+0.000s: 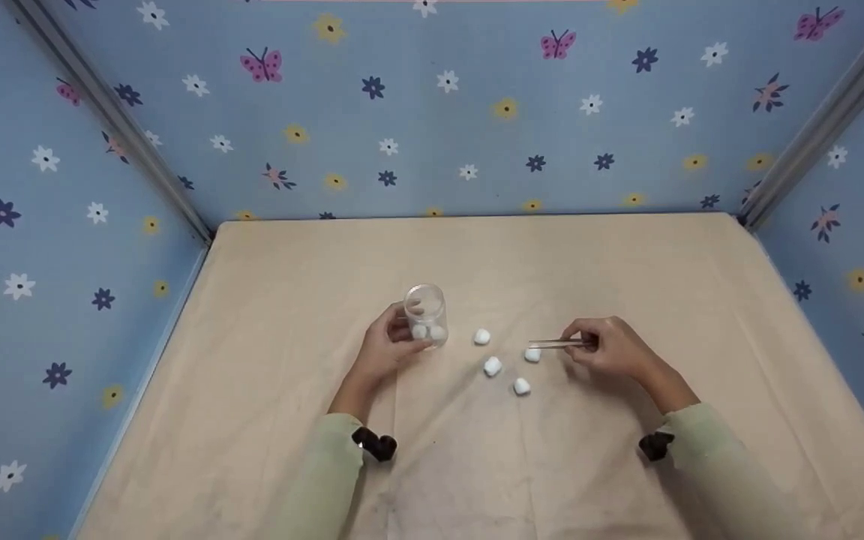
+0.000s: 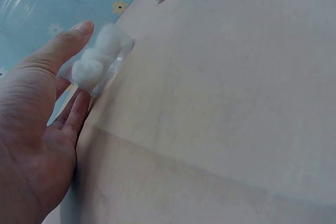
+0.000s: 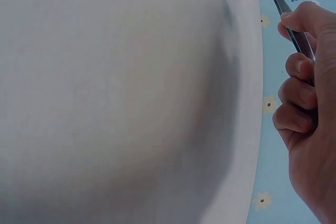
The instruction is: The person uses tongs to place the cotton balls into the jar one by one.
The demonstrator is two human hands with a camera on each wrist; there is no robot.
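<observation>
A clear plastic jar (image 1: 426,309) with several white cotton balls (image 2: 88,73) at its bottom stands on the cloth. My left hand (image 1: 387,346) grips it, thumb on the near side and fingers round the far side. My right hand (image 1: 612,346) holds metal tweezers (image 1: 558,344), pointing left, pinched between thumb and forefinger. In the right wrist view, the tips of the tweezers (image 3: 278,1) are slightly apart with nothing between them. Just under the tips in the head view lies a cotton ball (image 1: 532,355).
Between the hands lie more cotton balls: one (image 1: 482,337) near the jar, one (image 1: 492,366) in the middle and one (image 1: 522,386) nearer me. A beige cloth (image 1: 289,285) with creases covers the table. Blue flowered panels (image 1: 447,127) close off the back and both sides.
</observation>
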